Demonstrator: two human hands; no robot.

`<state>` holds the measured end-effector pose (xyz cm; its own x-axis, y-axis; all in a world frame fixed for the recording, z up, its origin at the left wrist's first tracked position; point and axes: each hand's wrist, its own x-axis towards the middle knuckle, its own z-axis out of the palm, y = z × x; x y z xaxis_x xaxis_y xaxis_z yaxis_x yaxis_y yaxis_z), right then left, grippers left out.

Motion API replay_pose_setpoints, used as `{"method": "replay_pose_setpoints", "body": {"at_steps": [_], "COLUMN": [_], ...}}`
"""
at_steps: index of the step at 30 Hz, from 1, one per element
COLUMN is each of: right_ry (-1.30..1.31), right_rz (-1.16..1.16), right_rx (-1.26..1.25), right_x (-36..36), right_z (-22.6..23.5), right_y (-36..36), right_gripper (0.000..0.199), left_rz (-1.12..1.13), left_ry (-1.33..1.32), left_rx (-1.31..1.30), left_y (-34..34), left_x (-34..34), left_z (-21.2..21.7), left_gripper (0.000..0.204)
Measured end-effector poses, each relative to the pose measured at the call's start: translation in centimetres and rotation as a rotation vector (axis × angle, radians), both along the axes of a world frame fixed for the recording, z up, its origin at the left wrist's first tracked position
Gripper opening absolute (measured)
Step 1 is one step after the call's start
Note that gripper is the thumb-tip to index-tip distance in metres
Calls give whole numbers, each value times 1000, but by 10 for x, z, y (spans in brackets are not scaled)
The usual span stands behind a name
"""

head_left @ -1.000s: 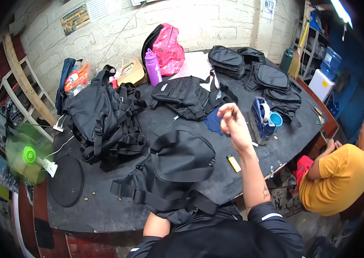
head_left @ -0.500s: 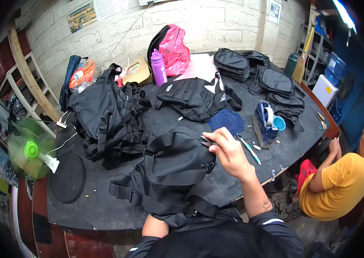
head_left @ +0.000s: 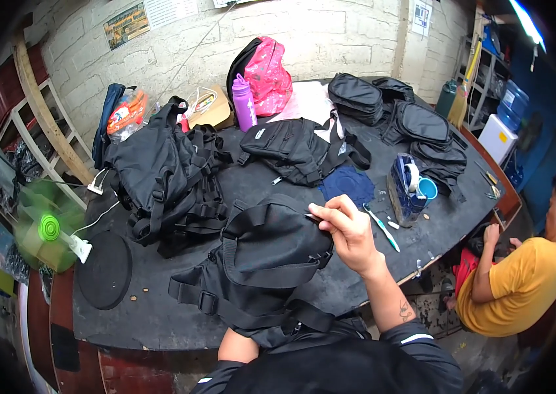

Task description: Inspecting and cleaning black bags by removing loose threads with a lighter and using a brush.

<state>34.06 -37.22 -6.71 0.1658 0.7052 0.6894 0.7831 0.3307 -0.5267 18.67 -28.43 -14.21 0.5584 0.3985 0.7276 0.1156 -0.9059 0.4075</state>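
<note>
A black bag (head_left: 271,240) with wide webbing straps and a plastic buckle lies in front of me on the table. My left forearm (head_left: 238,346) goes in under the bag's near side, and the left hand itself is hidden there. At the bag's upper right edge, my right hand (head_left: 350,233) is closed in a pinch. Between its thumb and fingers is a small pair of dark thread snips (head_left: 309,216), mostly covered by the fingers, with the tip near the bag's fabric.
A pile of black bags (head_left: 153,164) lies left, another black bag (head_left: 284,148) ahead. A clear container (head_left: 404,197) with tape, a toothbrush (head_left: 383,228) and a blue cloth (head_left: 350,187) lie right. A fan (head_left: 48,226) stands left; a person in yellow (head_left: 517,285) sits right.
The fingers of my right hand have closed further around the snips, whose blades show less now. The person at the right has raised their head and moved their hands.
</note>
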Motion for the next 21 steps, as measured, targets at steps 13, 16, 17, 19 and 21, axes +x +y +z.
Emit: {"method": "replay_pose_setpoints", "body": {"at_steps": [13,16,17,19,21], "right_ry": [941,881,906,932,919], "right_rz": [252,237,212,162,134], "right_rx": [-185,-44,-22,15,26], "right_x": [-8,-15,-18,-27,-19], "right_z": [-28,-34,-38,-38,-51], "right_y": [21,31,34,41,51], "right_gripper": [21,24,25,30,32], "left_rz": [189,221,231,261,283], "left_ry": [344,427,455,510,565], "left_rx": [70,86,90,100,108], "left_y": [-6,-8,-9,-29,-29], "left_x": [13,10,9,-5,5], "left_z": [77,87,89,86,95], "left_gripper": [43,42,41,41,40]}}
